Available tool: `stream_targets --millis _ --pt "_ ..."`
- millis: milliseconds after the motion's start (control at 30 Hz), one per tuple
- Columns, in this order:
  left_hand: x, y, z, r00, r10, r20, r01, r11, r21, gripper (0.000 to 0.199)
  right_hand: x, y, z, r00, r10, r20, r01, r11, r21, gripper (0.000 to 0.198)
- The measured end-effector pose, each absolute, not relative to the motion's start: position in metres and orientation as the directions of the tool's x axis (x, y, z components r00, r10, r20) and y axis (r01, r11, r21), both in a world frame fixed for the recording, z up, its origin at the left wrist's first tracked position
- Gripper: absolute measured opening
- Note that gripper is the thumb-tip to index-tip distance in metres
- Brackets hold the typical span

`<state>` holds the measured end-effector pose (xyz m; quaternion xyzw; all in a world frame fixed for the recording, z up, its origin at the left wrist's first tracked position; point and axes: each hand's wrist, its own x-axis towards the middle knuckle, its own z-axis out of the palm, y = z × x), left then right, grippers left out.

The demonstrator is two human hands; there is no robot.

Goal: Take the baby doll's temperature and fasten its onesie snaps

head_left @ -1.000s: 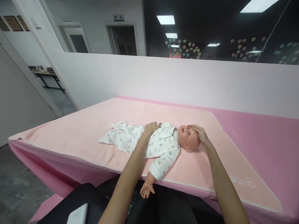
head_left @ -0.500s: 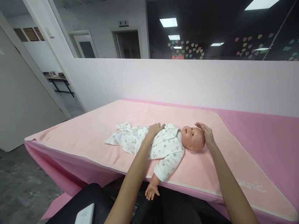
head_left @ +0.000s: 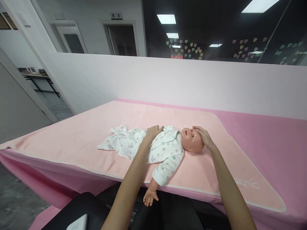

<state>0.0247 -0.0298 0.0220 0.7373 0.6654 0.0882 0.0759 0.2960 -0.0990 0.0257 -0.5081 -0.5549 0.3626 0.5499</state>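
A baby doll (head_left: 165, 150) in white printed clothes lies on its back on a peach blanket (head_left: 79, 137), its head to the right. My left hand (head_left: 154, 131) rests flat on the doll's belly, fingers stretched out. Against the top of the doll's head (head_left: 193, 140) lies my right hand (head_left: 203, 135), its fingers extended over the forehead and not gripping. One doll arm hangs over the near edge of the bed, its palm (head_left: 150, 196) showing. The doll's other arm is mostly hidden behind its body.
Pink cloth (head_left: 259, 134) covers the surface under the blanket. A white wall (head_left: 172, 86) with dark glass above it stands behind. A white device (head_left: 78, 222) lies on my dark-clothed leg at lower left. A table (head_left: 35, 76) shows through the doorway.
My right hand has moved from beside the doll's head onto its forehead. My left hand stays on the belly. The view has shifted slightly to the right.
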Motion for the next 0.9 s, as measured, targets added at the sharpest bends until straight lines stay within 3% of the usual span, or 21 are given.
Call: stream_targets --millis 100,300,367,433,500,567,667,900 --pt "0.024 -0.030 0.022 0.097 0.995 0.029 0.968 -0.101 0.228 0.050 0.299 -0.092 0.019 0.223 0.943 0.248 0.109 0.228 -0.967 0.024" --pt "0.023 -0.027 0.019 0.100 0.995 0.027 0.970 -0.104 0.219 0.051 0.315 -0.080 -0.002 0.503 0.864 -0.014 -0.062 0.020 -0.998 0.023" --pt "0.023 -0.026 0.018 0.102 0.994 0.027 0.970 -0.106 0.221 0.051 0.318 -0.081 0.000 0.593 0.805 0.005 -0.079 0.064 -0.995 0.029" --pt "0.023 -0.025 0.017 0.101 0.994 0.030 0.968 -0.105 0.227 0.051 0.314 -0.084 0.006 0.645 0.752 0.134 -0.023 0.195 -0.981 0.034" --pt "0.023 -0.025 0.017 0.096 0.995 0.035 0.967 -0.102 0.234 0.053 0.306 -0.089 0.013 0.567 0.760 0.318 0.090 0.326 -0.941 0.037" --pt "0.023 -0.026 0.017 0.093 0.995 0.040 0.966 -0.100 0.237 0.053 0.296 -0.094 0.018 0.359 0.834 0.420 0.214 0.365 -0.906 0.033" --pt "0.023 -0.029 0.019 0.091 0.995 0.043 0.968 -0.098 0.232 0.051 0.288 -0.098 0.019 0.159 0.919 0.361 0.313 0.299 -0.901 0.023" --pt "0.023 -0.031 0.019 0.097 0.994 0.051 0.970 -0.106 0.219 0.051 0.293 -0.094 0.017 0.208 0.945 0.252 0.185 0.215 -0.959 0.024"
